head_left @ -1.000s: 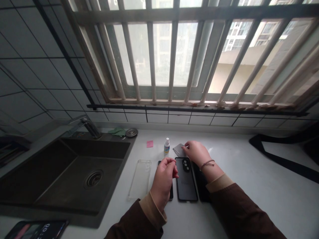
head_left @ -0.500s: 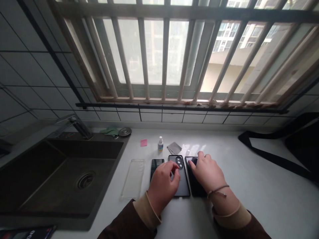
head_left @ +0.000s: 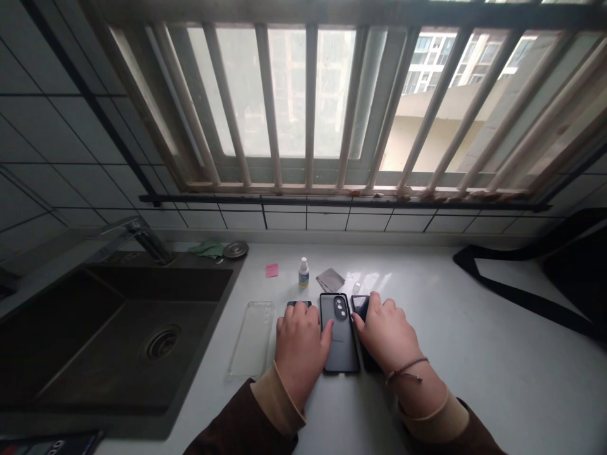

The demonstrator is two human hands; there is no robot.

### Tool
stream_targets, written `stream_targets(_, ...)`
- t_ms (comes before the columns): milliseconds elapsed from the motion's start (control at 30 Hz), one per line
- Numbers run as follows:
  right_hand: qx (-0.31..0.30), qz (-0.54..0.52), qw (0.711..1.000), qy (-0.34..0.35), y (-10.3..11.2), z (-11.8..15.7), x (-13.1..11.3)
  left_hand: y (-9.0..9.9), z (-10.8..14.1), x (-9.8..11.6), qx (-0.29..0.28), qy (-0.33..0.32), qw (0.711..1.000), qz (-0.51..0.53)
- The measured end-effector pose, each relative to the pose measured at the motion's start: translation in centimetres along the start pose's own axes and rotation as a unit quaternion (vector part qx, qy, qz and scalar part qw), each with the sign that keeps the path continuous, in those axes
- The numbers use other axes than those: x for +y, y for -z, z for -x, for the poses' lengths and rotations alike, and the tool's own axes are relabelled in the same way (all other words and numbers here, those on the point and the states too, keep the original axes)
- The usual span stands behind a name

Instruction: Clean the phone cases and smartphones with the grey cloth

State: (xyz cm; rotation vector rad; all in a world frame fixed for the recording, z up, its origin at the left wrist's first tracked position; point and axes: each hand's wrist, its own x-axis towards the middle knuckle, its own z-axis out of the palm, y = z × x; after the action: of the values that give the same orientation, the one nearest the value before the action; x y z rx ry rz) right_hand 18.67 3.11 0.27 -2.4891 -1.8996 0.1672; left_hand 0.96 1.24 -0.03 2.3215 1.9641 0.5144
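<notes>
My left hand (head_left: 302, 341) lies over a smartphone (head_left: 299, 304), so only its top end shows. Its fingers bend down onto the phone, while the thumb stands apart at the left edge of a black phone case (head_left: 342, 351). That case lies flat between my hands, its camera cutouts toward the window. On the right, my right hand (head_left: 391, 332) spans a dark smartphone (head_left: 361, 304), thumb at the left edge and fingers curled over the far side. A clear phone case (head_left: 251, 341) rests left of my left hand.
Behind the phones stand a small white-capped bottle (head_left: 303, 275), a grey cloth (head_left: 331, 280) and a pink note (head_left: 272, 270). A sink (head_left: 190, 411) with a faucet (head_left: 147, 240) takes up the left. A black strap (head_left: 512, 297) lies at the right. Another dark object (head_left: 57, 442) sits lower left.
My left hand has opened from a pinch above the black case and come down left over the phone. My right hand has shifted slightly left, its thumb now at the phone's edge.
</notes>
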Motion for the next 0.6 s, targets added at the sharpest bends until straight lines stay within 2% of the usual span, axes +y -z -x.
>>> stream_targets(200, -0.013, 0.000, 1.000, -0.001, 0.24, 0.17, -0.06, 0.38, -0.17, -0.17, 0.012, 0.020, 1.000, -0.011)
stream_targets(600, -0.024, -0.017, 1.000, 0.002, 0.15, 0.02, 0.17, -0.28, 0.15, 0.45, -0.007, -0.002, 1.000, -0.022)
